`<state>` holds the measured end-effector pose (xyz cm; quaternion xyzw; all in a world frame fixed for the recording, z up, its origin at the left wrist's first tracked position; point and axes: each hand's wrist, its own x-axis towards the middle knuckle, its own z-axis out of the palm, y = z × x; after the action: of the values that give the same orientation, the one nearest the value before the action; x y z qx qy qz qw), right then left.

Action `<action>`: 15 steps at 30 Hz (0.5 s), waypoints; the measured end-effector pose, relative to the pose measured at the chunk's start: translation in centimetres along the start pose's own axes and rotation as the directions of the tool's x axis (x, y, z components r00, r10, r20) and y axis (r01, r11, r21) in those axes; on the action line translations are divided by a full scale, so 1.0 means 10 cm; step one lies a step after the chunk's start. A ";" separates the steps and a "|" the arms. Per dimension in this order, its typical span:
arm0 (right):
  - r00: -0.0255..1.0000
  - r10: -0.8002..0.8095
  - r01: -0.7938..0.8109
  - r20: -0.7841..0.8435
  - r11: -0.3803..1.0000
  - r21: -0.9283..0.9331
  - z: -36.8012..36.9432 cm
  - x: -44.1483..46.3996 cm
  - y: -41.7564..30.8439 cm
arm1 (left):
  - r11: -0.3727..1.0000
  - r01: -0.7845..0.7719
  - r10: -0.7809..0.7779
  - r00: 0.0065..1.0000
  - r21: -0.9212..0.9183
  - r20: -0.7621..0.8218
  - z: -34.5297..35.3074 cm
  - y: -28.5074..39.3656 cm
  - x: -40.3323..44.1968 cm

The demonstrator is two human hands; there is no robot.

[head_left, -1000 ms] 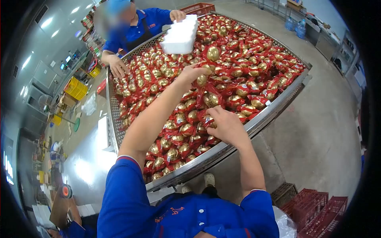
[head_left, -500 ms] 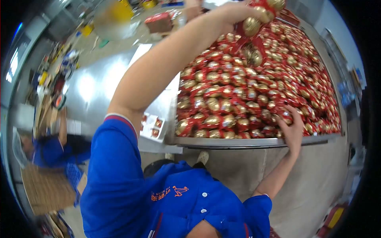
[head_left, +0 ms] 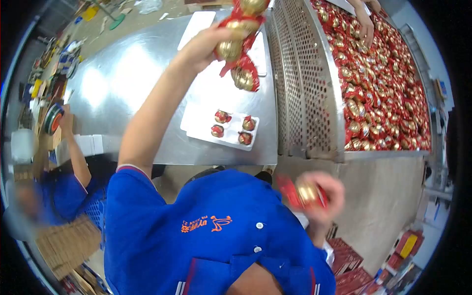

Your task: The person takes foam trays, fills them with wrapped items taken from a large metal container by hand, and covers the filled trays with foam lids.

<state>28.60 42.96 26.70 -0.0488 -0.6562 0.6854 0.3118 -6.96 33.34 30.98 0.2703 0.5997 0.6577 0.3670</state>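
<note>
Several gold balls in red wrappers (head_left: 243, 78) are bunched in my left hand (head_left: 206, 46), raised above a steel table. My right hand (head_left: 324, 196), blurred by motion, holds one wrapped gold ball (head_left: 308, 192) near my body, to the right of the table's corner. Below my left hand, a white tray (head_left: 226, 139) lies on the table with several wrapped balls standing in its compartments. More white trays or sheets (head_left: 199, 93) lie behind and under it.
Steel table (head_left: 162, 123) spans the middle. Right of it stands a perforated metal bin (head_left: 314, 88) full of wrapped balls (head_left: 373, 98), with another person's hand (head_left: 365, 27) over it. A co-worker (head_left: 64, 182) holds a tape roll at left. Red crates (head_left: 346, 255) sit lower right.
My view has turned from the bin to the steel table. My left hand has carried the bunch over the table, and my right hand has left the bin with one wrapped ball.
</note>
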 end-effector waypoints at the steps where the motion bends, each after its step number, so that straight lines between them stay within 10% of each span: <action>1: 0.990 0.139 -0.144 -0.037 0.969 -0.202 0.21 0.12 0.21 | 0.997 0.029 -0.029 1.000 -0.069 -0.003 -0.14 -0.25 -0.07; 4: 0.848 0.492 -0.497 -0.195 0.868 0.029 0.62 0.58 1.31 | 0.962 0.196 -0.211 0.975 -0.188 -0.064 -0.57 -1.02 -0.25; 7: 0.853 0.465 -0.520 -0.238 0.718 -0.462 0.90 0.64 2.48 | 0.920 0.260 -0.316 0.934 -0.292 -0.164 -0.78 -1.60 -0.54; 9: 0.982 0.176 -0.142 -0.063 0.481 -0.865 1.12 0.50 2.81 | 0.945 0.269 -0.307 0.926 -0.186 -0.221 -0.84 -1.90 -0.73; 13: 0.971 0.208 0.028 0.115 0.381 -0.924 1.16 0.52 2.82 | 0.865 0.231 -0.072 0.936 0.445 -0.345 -0.95 -2.41 -1.05; 15: 0.953 0.245 0.081 0.180 0.366 -0.927 1.14 0.65 2.85 | 0.863 0.211 -0.043 0.936 0.458 -0.351 -0.96 -2.48 -1.10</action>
<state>7.60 37.88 3.97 -0.1480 -0.9611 0.2125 0.0962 -4.28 19.10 6.08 0.2001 0.8155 0.4944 0.2246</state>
